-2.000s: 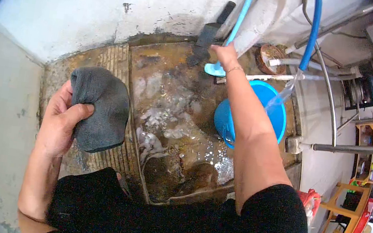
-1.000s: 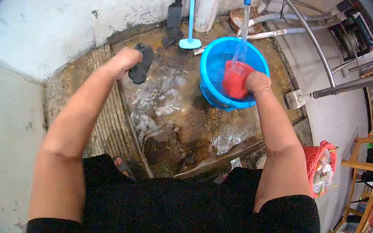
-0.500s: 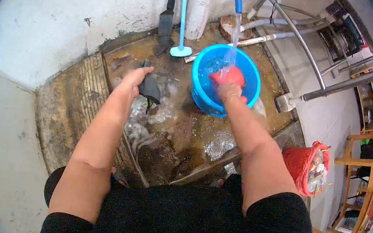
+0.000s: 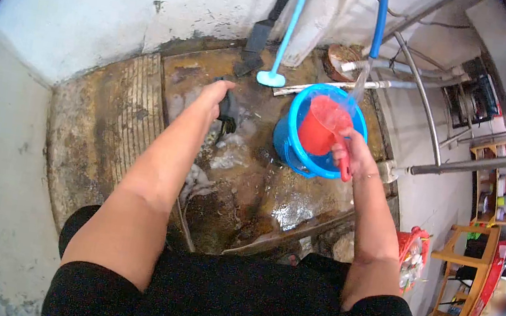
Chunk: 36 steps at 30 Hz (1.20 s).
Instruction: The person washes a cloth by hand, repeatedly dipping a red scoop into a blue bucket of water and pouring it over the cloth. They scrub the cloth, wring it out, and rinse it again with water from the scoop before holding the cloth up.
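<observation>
My right hand [image 4: 356, 153] grips the handle of a red plastic dipper [image 4: 319, 128], which is tilted over the mouth of a blue bucket [image 4: 279, 137]. Water runs from a blue hose [image 4: 380, 21] above, down toward the dipper and bucket. To the left, my left hand [image 4: 215, 94] is closed on a dark grey, shoe-like item [image 4: 229, 107], held low over the wet floor; I cannot tell exactly what it is. White suds [image 4: 228, 155] lie on the floor below and beside it.
A light-blue long-handled brush [image 4: 271, 78] and a black-handled scraper [image 4: 260, 34] lean at the wall. A metal frame [image 4: 421, 97] and pale pipes stand at right. Nearer, a red bin [image 4: 411, 243] holds rubbish. The stained floor slab [image 4: 261, 191] is wet.
My right hand has raised the red dipper from inside the bucket to its rim, so the handle now shows. My left hand still holds the dark item. The view has shifted.
</observation>
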### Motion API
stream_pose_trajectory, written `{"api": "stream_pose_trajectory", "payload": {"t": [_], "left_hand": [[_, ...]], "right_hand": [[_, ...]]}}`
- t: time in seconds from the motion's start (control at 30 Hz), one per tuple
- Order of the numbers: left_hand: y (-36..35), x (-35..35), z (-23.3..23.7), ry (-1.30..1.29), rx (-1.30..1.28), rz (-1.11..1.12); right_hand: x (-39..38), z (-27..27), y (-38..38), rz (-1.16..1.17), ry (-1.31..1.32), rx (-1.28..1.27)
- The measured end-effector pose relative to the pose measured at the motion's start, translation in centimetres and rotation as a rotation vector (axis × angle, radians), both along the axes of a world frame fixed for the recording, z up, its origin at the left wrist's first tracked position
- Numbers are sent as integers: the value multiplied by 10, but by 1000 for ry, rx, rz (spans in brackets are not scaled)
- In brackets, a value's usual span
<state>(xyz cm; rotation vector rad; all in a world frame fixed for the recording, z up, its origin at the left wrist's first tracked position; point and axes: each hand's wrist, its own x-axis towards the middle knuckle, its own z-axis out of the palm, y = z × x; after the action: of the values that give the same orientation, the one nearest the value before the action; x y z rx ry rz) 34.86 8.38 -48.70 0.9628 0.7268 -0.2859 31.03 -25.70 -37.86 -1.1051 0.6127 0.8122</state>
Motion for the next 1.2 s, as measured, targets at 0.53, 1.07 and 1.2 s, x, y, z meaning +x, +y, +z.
{"api": "stream_pose_trajectory", "payload": {"t": [0.53, 1.07, 1.2], "left_hand": [[9, 59, 1, -107, -274, 44], [4, 78, -26, -230, -185, 37], [-2, 80, -40, -307, -348, 4]], "right_hand": [[39, 70, 163, 70, -458, 19], [24, 11, 218, 521, -897, -935], [1, 18, 218, 610, -1098, -1063]]}}
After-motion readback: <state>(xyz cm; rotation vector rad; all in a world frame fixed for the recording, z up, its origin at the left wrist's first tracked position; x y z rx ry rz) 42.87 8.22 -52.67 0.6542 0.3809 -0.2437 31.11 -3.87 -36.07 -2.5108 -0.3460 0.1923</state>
